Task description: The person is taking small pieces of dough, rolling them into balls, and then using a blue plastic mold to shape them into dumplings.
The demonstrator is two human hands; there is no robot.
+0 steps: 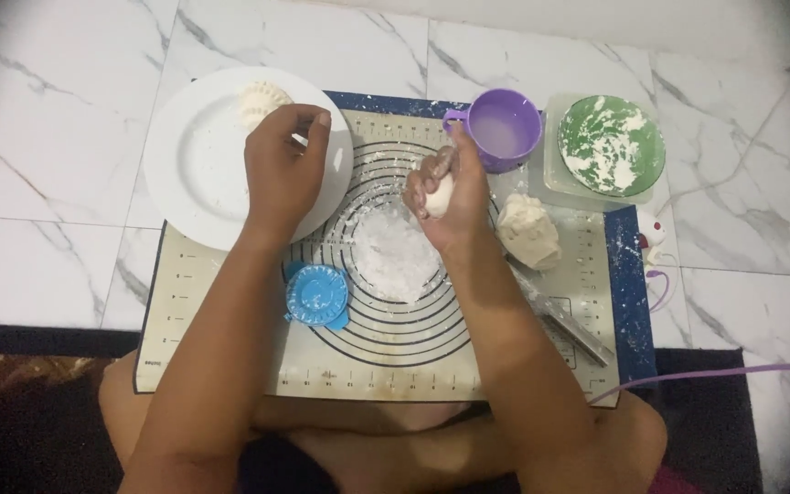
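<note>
My right hand [445,194] grips a dough piece [439,197] beside the purple cup [503,129] of cloudy liquid at the mat's [230,361] far edge; my left hand [283,165], loosely curled, holds nothing over the white plate [196,174] bearing one dumpling [261,99].

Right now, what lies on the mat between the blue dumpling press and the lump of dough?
In the head view, a floured patch lies between the blue dumpling press and the lump of dough, with the right hand above it.

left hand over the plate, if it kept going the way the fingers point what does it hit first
The left hand curls over the white plate, fingertips aimed up and left. Straight on, it would probably first meet the folded dumpling near the plate's far rim, though the hand's height above the plate is unclear.
</note>
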